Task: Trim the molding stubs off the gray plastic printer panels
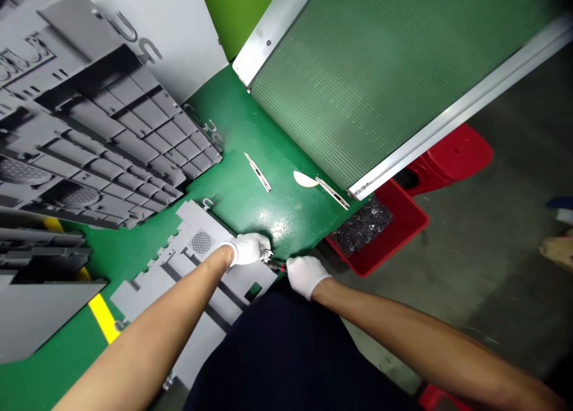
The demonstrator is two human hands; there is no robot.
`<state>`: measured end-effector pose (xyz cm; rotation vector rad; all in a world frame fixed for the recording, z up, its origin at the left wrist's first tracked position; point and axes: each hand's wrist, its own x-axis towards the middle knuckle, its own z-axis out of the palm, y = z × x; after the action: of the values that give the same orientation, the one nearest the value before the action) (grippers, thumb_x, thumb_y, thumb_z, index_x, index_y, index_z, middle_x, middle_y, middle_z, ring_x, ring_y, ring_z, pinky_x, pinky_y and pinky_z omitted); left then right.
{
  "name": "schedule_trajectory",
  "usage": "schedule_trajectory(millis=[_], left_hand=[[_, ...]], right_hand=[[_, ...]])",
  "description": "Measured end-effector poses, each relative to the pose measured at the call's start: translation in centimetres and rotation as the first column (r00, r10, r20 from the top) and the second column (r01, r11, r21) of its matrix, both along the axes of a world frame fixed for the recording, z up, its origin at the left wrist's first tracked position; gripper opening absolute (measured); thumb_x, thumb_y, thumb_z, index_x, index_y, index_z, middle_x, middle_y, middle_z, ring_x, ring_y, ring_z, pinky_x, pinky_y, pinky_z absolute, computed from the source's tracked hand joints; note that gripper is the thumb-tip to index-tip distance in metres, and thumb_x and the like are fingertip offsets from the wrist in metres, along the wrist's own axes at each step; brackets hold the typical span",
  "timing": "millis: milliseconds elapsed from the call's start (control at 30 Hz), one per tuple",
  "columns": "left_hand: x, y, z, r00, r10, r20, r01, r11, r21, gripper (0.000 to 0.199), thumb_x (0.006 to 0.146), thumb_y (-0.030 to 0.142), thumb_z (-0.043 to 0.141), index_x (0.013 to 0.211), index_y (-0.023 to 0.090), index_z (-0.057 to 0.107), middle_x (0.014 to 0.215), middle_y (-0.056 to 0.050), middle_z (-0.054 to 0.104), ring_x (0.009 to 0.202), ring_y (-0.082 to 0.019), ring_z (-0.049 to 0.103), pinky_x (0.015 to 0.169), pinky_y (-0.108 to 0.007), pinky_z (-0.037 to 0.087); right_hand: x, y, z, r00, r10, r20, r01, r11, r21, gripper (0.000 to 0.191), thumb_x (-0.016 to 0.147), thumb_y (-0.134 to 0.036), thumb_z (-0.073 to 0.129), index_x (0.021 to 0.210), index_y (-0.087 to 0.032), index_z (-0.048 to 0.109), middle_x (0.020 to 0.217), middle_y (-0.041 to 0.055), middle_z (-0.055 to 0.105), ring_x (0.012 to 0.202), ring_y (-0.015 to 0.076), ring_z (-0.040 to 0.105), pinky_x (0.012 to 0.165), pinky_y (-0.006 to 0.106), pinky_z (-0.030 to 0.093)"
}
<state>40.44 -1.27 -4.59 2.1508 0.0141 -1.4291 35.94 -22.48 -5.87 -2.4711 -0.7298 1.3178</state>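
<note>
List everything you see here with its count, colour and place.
work panel: one, grey, lower centre
tool: one, dark with red, lower centre
stacked panels: several, grey, left
table: one, green, centre
slim cutters: two, silver, table centre
half-disc: one, white, beside right-hand cutter
belt: one, green, silver-framed, upper right
bin: one, red, dark bits inside, right of table
stool-like item: one, red, right
board: one, white, upper left
forearms: two, bare, bottom
left grip: one, white-gloved, over work panel
right grip: one, white-gloved, holding tool
</note>
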Motion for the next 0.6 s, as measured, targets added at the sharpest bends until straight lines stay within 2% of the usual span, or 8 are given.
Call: schedule_trajectory(millis=[167, 300, 433, 600], left_hand=[[-0.3, -0.1, 0.5, 0.998, 0.041, 0.039, -0.040, 0.999, -0.006, 0.014, 0.079, 0.026, 0.063, 0.087, 0.018, 0.072, 0.084, -0.001, 0.074, 0.076, -0.016, 0.062, 0.070, -0.024, 0.044], [-0.5, -0.1, 0.4, 0.997, 0.065, 0.047, -0.065, 0.998, -0.013, 0.012, 0.077, 0.025, 0.064, 0.083, 0.018, 0.071, 0.080, 0.000, 0.073, 0.073, -0.015, 0.059, 0.068, -0.025, 0.043], [-0.4, -0.2, 0.0, 0.995, 0.096, 0.035, -0.095, 0.995, -0.020, 0.010, 0.076, 0.024, 0.065, 0.081, 0.017, 0.070, 0.078, -0.001, 0.072, 0.072, -0.015, 0.059, 0.066, -0.025, 0.042], [0.0, 0.2, 0.2, 0.985, 0.163, 0.053, -0.161, 0.986, -0.042, 0.009, 0.078, 0.021, 0.062, 0.081, 0.015, 0.068, 0.075, -0.001, 0.071, 0.070, -0.015, 0.059, 0.065, -0.024, 0.045]], right_hand=[[-0.9, 0.5, 0.4, 0.996, -0.083, -0.041, 0.080, 0.995, -0.051, 0.026, 0.088, -0.033, 0.051, 0.101, -0.019, 0.069, 0.098, 0.0154, 0.074, 0.087, 0.0301, 0.072, 0.071, 0.037, 0.052], [-1.7, 1.1, 0.5, 0.985, -0.164, -0.056, 0.160, 0.984, -0.078, 0.025, 0.088, -0.033, 0.050, 0.101, -0.021, 0.068, 0.099, 0.0140, 0.075, 0.089, 0.0297, 0.072, 0.070, 0.036, 0.052], [-1.8, 1.5, 0.5, 0.993, -0.119, -0.014, 0.117, 0.989, -0.092, 0.024, 0.089, -0.029, 0.048, 0.098, -0.020, 0.069, 0.092, 0.0138, 0.075, 0.085, 0.0308, 0.073, 0.070, 0.038, 0.052], [-0.5, 0.8, 0.6, 0.997, -0.075, 0.005, 0.076, 0.994, -0.074, 0.024, 0.087, -0.022, 0.049, 0.099, -0.016, 0.069, 0.093, 0.0182, 0.074, 0.088, 0.0337, 0.072, 0.075, 0.042, 0.051]])
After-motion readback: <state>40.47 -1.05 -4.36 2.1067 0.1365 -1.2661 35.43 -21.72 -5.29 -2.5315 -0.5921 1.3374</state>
